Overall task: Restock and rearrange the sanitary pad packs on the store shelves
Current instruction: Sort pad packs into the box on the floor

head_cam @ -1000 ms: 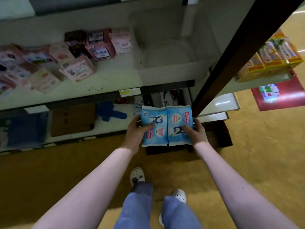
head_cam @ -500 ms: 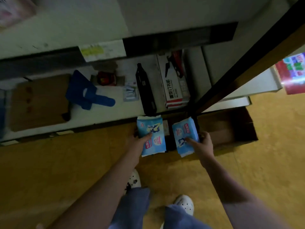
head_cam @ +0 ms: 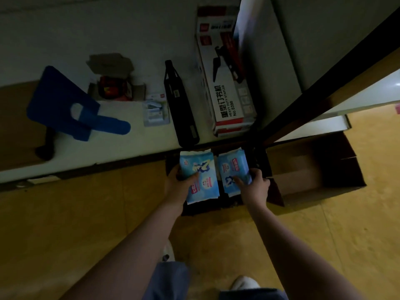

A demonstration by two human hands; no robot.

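One broad yellow-brown floor underneath, dim all over. Above it, a white bottom shelf running across the upper part of the view, cut at the right by a dark upright post. On the floor just right of the hands, an open cardboard box, flaps spread.

On the shelf, a white-and-red stapler box lying lengthwise beside the post. A blue plastic piece well to the left. A long black item just left of the stapler box. A small opened carton with something red inside, and a little blister pack between carton and black item.

Below the shelf edge, side by side and nearly touching, over a dark spot too dim to make out:
- Light-blue left pad pack, gripped at its outer edge by the left hand, thumb across the front.
- Matching right pad pack, gripped likewise by the right hand.

Hands apart, one pack each.
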